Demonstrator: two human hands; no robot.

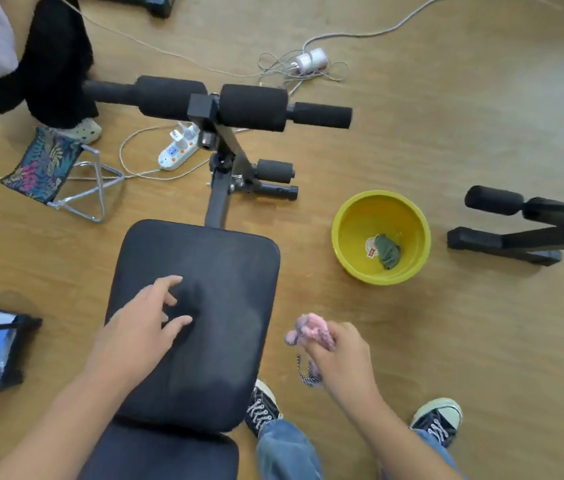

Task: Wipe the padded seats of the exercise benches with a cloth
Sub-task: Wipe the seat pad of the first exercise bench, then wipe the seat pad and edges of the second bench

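A black padded seat (218,271) of an exercise bench fills the lower middle of the head view, with foam rollers (252,107) on its frame beyond. My left hand (142,327) hovers over or rests on the seat's left half, fingers spread, holding nothing. Off the seat's right edge, above the floor, my right hand (339,355) is closed on a bunched pink cloth (308,330). A checkered strip dangles beneath that hand. A second pad (169,455) of the same bench lies at the bottom.
A yellow basin (342,233) with a dark green rag (388,250) stands on the wooden floor to the right. Another bench's black frame (516,233) is at far right. A power strip (178,150), cables, a folding stool (48,168) and another person's leg lie at left and beyond.
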